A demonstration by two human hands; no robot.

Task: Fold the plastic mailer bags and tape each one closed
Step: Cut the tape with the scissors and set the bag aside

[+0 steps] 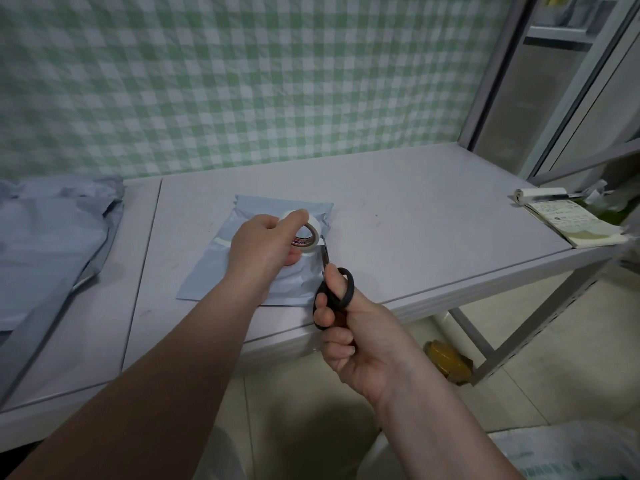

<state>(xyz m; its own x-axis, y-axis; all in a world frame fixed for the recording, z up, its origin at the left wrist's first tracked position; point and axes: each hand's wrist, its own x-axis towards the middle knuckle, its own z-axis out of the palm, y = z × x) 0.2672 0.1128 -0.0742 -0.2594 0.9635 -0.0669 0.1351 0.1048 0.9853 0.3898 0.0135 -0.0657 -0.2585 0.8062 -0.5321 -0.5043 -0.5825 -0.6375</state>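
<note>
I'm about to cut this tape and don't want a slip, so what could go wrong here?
The blades of the scissors point up beside the left hand, which grips the tape roll, so a nick seems possible. With the right hand on the scissors, nothing clearly pins the mailer bag; it might shift.

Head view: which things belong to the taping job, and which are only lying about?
Job: mailer bag, tape roll in left hand, scissors in right hand, bag pile waiting at left.
Lying about: notepad at far right, yellow object on the floor.
</note>
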